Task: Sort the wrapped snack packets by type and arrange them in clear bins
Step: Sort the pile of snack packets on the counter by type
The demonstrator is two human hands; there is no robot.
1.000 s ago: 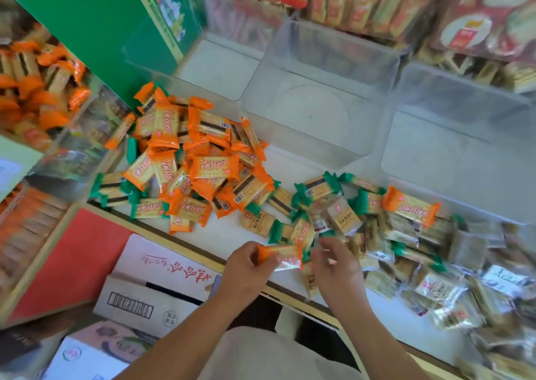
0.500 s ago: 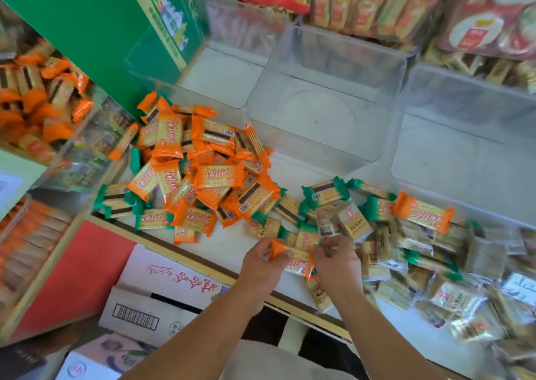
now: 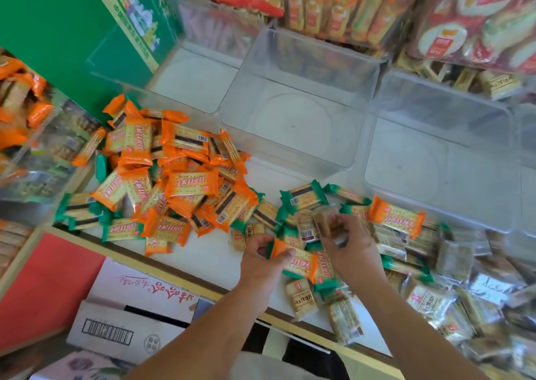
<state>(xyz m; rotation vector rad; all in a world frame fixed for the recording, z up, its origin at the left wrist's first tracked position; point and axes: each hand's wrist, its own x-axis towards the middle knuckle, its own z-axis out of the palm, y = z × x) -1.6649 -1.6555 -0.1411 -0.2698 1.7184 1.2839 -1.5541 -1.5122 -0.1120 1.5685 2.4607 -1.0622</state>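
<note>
Our left hand (image 3: pixel 265 259) pinches orange packet (image 3: pixel 300 265) by its end, low over table (image 3: pixel 208 260); our right hand (image 3: pixel 353 252) curls fingers (image 3: pixel 349 227) round clear-wrapped packet (image 3: pixel 326 224) just beside; loose packets (image 3: pixel 188 182) heaped before clear bins (image 3: pixel 290 159).

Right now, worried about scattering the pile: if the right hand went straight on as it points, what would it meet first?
Probably the green-ended cracker packet just beyond the right hand; past it, the front wall of the middle clear bin. Depth is unclear.
</note>
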